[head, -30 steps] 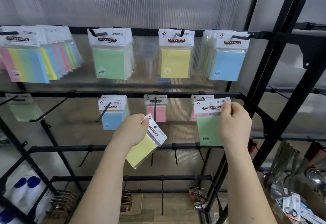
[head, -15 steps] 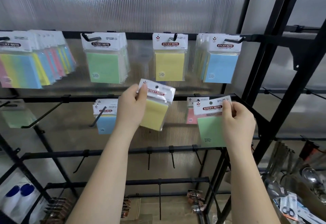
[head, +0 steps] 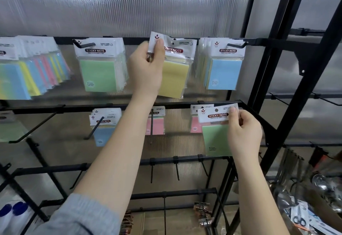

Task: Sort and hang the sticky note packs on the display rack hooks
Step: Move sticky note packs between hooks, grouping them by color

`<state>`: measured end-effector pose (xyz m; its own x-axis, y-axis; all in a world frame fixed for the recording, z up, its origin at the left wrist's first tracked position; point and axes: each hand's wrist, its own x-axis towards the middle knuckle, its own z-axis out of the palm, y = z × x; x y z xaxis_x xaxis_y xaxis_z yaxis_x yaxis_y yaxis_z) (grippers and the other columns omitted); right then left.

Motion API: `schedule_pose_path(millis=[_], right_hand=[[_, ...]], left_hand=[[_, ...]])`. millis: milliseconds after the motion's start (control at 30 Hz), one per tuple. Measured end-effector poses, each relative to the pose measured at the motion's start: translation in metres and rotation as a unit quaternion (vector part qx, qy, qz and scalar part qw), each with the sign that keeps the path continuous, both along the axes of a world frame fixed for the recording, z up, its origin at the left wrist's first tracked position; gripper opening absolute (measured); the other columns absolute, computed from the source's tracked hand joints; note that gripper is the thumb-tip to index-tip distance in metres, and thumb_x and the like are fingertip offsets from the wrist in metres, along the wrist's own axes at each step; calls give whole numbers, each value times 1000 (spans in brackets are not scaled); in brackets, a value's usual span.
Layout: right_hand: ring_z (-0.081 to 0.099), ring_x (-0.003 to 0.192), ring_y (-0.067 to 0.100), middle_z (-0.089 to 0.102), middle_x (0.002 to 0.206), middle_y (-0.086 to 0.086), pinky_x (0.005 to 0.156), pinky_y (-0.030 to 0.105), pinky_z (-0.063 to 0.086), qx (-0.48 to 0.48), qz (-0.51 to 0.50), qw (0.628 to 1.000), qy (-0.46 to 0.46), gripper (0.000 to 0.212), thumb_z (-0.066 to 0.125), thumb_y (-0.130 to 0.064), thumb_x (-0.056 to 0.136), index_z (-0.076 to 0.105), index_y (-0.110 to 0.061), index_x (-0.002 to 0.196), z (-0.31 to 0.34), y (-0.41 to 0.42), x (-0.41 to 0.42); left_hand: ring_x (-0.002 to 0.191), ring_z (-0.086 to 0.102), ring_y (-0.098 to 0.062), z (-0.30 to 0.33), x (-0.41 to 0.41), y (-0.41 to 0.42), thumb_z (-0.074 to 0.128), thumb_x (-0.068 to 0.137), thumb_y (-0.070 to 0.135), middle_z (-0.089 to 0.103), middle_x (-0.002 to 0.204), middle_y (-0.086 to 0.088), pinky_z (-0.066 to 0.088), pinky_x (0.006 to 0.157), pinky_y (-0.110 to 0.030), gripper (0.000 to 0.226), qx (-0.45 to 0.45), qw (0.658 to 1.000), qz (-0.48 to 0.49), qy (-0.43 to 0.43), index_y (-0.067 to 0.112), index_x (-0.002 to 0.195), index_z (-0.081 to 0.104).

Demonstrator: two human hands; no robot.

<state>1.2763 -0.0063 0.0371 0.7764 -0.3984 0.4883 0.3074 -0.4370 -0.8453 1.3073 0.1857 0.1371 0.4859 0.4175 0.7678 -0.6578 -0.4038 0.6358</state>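
Now the left hand [head: 146, 68] has risen from beside the middle rail [head: 74, 107] to the top rail [head: 133, 40], carrying its yellow pack [head: 175, 75] with it; a second ago that pack hung tilted down by the lower hooks, half a second ago it was level with the middle rail; its header card is now pinched between thumb and curled fingers, right at the top rail in front of the yellow stack already hanging there. I judge the pack has been matched to its colour and is about to be slid onto that hook; whether the hole has caught the hook I cannot tell, since the hand and card cover it.

Meanwhile the right hand [head: 242, 134] has hardly moved; it pinches the header of a green pack [head: 216, 140] just below the middle rail's right end, in front of a pink pack [head: 195, 126]; that one waits its turn, and the green stack [head: 100, 71] hangs left of the yellow.

Along the top rail hang mixed packs [head: 33, 75] at far left and a blue stack [head: 224, 73] to the right of the yellow; under the middle rail hang blue and pink packs; lower hooks stand bare. Behind the rack is ribbed translucent sheeting [head: 129, 3]; right of it, black frame posts and a heap of metal utensils [head: 322, 184].
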Motion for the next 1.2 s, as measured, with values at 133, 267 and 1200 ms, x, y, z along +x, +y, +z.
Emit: schedule_pose_path(millis=[133, 267, 1200], right_hand=[[44, 57, 6, 52, 63, -8, 50, 11, 33, 5, 6, 1000, 5, 37, 44, -30, 100, 56, -10, 72, 1, -2, 1], [41, 54, 6, 47, 59, -8, 50, 11, 34, 2, 4, 1000, 5, 39, 44, -29, 100, 47, -18, 63, 3, -3, 2], [38, 44, 0, 34, 50, -8, 46, 14, 30, -19, 110, 994, -10, 46, 48, -25, 99, 34, -18, 55, 27, -30, 12]], left_hand=[[49, 30, -2, -1, 5, -4, 52, 95, 24, 31, 54, 11, 22, 49, -16, 39, 5, 1000, 15, -17, 24, 60, 35], [48, 32, 0, -6, 4, -7, 52, 95, 19, 29, 53, 13, 24, 49, -12, 41, 14, 998, 19, -51, 28, 60, 33], [69, 45, -19, 0, 48, 0, 61, 87, 43, 50, 77, -1, 28, 54, -28, 37, 22, 968, 204, 144, 14, 67, 49]])
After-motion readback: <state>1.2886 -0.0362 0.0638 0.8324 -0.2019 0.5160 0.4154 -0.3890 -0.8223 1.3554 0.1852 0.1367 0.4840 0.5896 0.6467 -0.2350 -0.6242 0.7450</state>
